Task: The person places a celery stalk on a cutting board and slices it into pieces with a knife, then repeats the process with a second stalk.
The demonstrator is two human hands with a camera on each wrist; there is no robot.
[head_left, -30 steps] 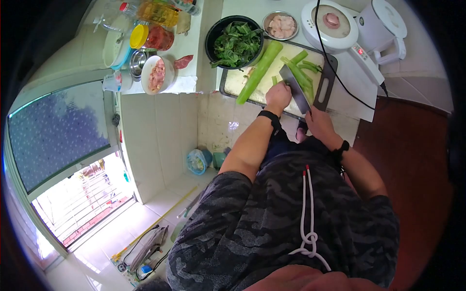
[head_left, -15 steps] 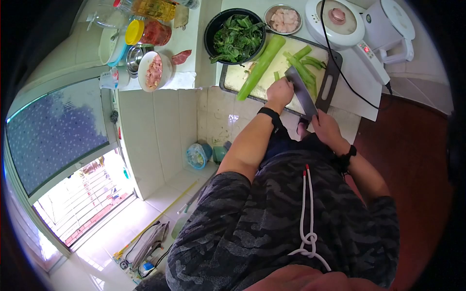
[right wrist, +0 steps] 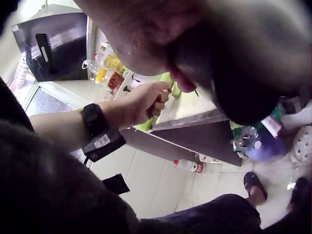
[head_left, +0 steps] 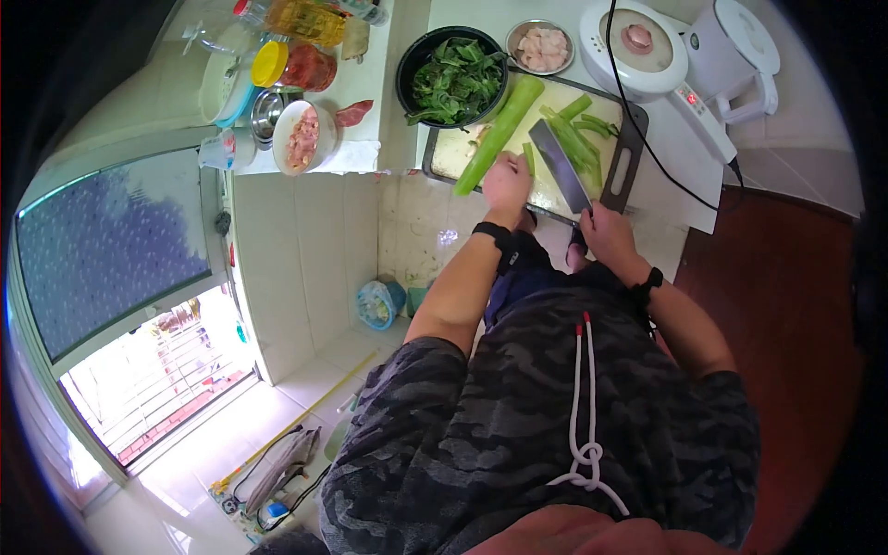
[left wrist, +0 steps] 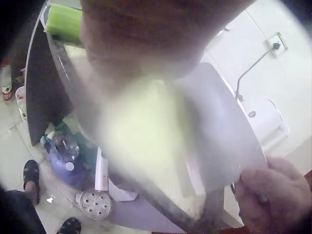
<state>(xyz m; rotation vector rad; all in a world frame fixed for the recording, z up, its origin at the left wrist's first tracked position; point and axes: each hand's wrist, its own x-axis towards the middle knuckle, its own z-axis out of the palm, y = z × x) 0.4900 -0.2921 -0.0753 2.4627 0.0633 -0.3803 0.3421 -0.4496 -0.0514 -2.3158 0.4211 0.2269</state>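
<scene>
My right hand (head_left: pixel 610 236) grips the handle of a cleaver (head_left: pixel 561 166), whose broad blade slants over the cutting board (head_left: pixel 449 157). Left of the blade is my left hand (head_left: pixel 505 188), fingers curled at a short green celtuce piece (head_left: pixel 528 155). In the left wrist view a blurred pale-green shape (left wrist: pixel 141 129) shows close under that hand, in front of the cleaver (left wrist: pixel 219 117). A long celtuce stem (head_left: pixel 499 134) lies on the board beside the left hand. Split green celtuce pieces (head_left: pixel 578 139) lie right of the blade. The right wrist view shows the curled left hand (right wrist: pixel 146 103) side-on.
Behind the board stand a black pot (head_left: pixel 403 92) of leafy greens and a metal bowl of pale meat pieces (head_left: pixel 543 49). A white cooker (head_left: pixel 601 51) and kettle (head_left: pixel 740 46) are at right, with a black cord (head_left: pixel 647 148) hanging across. A meat bowl (head_left: pixel 302 139) sits left.
My left hand has moved left, away from the cleaver's blade and toward the long celtuce stem. The right hand still holds the cleaver, its blade now more fully exposed.
</scene>
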